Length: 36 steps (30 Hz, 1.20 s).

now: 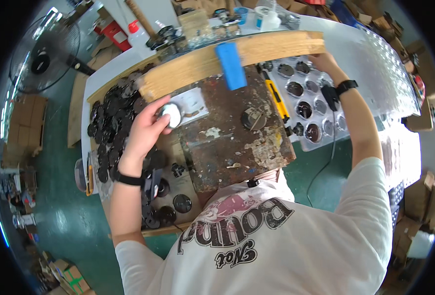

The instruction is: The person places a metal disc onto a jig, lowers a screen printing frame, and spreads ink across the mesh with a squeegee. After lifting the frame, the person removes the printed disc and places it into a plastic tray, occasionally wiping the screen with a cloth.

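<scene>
My left hand (148,123) grips a small round disc (172,115) with a pale, shiny face and a dark rim, thumb on its face. It is held over the left edge of a worn dark board (222,142), beside a white rectangular pad (190,104). On the far right my right hand (325,63) reaches to the far end of a clear plastic tray (321,140) with round dark pieces in its cups. Its fingers are curled down there, next to the end of a wooden plank (276,45); what they hold, if anything, is hidden.
The plank, with blue tape (231,66) round it, spans above the board's far side. A dark round piece (253,119) lies on the board. A yellow cutter (276,101) lies between board and tray. Many black discs (114,113) fill the left side. A cable (333,142) hangs at right.
</scene>
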Each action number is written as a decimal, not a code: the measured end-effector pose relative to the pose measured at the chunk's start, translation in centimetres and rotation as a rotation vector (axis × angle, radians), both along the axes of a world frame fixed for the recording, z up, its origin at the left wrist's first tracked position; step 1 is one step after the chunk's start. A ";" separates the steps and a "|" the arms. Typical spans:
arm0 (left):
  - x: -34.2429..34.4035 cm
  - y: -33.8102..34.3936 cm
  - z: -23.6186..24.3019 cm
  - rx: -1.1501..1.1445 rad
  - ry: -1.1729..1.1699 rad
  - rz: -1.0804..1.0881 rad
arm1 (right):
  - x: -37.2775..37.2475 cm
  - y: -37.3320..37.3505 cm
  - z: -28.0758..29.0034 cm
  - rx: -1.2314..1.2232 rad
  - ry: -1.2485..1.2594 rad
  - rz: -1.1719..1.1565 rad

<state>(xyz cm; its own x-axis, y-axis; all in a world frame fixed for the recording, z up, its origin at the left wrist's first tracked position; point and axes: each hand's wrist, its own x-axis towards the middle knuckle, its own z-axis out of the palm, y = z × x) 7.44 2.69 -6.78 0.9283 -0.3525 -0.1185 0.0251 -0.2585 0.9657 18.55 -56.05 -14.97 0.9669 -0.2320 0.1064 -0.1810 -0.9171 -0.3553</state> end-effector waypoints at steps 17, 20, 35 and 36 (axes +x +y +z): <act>4.6 -4.1 -2.9 0.849 -0.848 -0.206 | -6.1 17.0 17.8 0.555 -0.219 0.662; 5.2 -2.4 -2.0 0.887 -0.831 -0.333 | -6.4 18.2 18.9 0.656 -0.181 0.634; -3.1 -2.8 -0.5 0.030 -0.155 -0.152 | -4.3 25.6 16.4 0.264 -0.101 0.856; -3.4 -3.0 -0.7 0.112 -0.168 -0.157 | -3.7 26.8 15.9 0.213 -0.252 0.917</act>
